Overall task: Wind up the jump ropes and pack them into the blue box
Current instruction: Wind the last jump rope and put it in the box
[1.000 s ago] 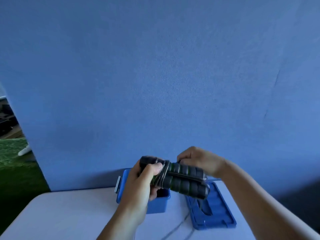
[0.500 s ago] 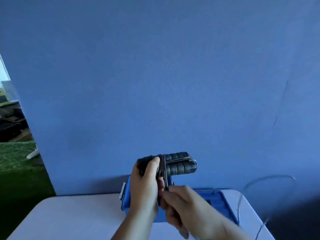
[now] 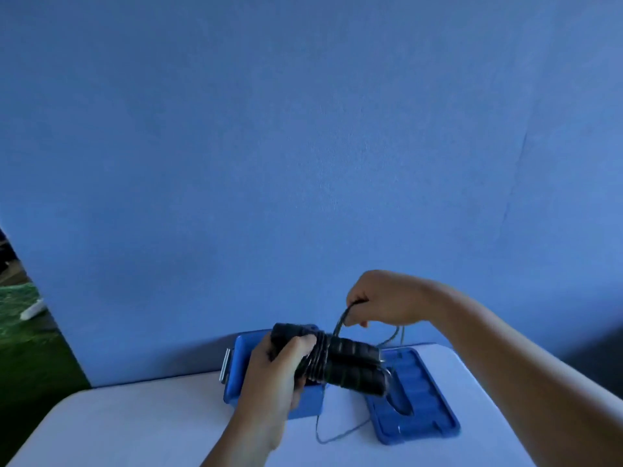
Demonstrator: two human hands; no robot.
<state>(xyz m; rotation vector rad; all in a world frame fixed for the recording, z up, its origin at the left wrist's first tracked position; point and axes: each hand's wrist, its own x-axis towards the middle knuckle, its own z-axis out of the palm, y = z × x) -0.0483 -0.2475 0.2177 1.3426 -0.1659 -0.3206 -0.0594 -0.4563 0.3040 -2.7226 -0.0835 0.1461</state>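
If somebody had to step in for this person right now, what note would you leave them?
Left hand grips the two black handles together, above the blue box.
Right hand pinches the cord, pulled up above the handles.
The box stands open on the table, its lid lying to its right.
Done: several turns of cord wound round the handles.
Left to do: wind in the loose tail trailing over the table, then put the bundle in the box. What the box already holds cannot be seen.
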